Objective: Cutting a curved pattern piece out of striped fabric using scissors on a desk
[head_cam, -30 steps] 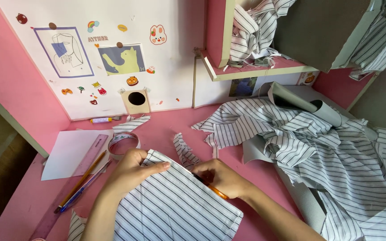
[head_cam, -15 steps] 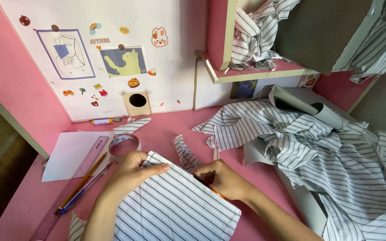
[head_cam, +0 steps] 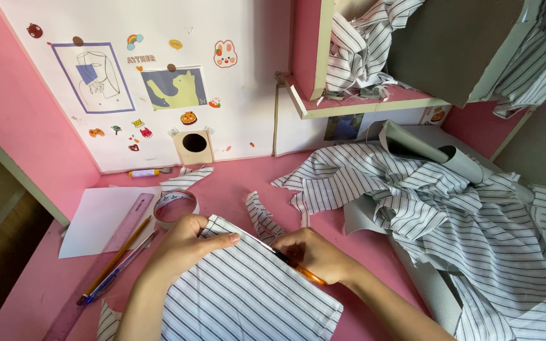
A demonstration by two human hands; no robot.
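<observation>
A flat piece of white cloth with dark stripes point(head_cam: 248, 297) lies on the pink desk point(head_cam: 235, 183) near its front edge. My left hand point(head_cam: 188, 243) presses down on the cloth's upper left corner, thumb stretched along the top edge. My right hand point(head_cam: 314, 256) holds an orange pen point(head_cam: 301, 271) with its tip against the cloth's upper right edge.
A heap of the same striped cloth point(head_cam: 450, 215) covers the right side, over grey sheets. At the left lie a white sheet of paper point(head_cam: 99, 218), a pink ruler point(head_cam: 105, 256), pencils point(head_cam: 115, 262) and a tape roll point(head_cam: 173, 205). A cloth scrap point(head_cam: 261, 215) lies behind my hands.
My hands have hardly moved; the right hand has shifted slightly along the cloth's edge with the pen.
</observation>
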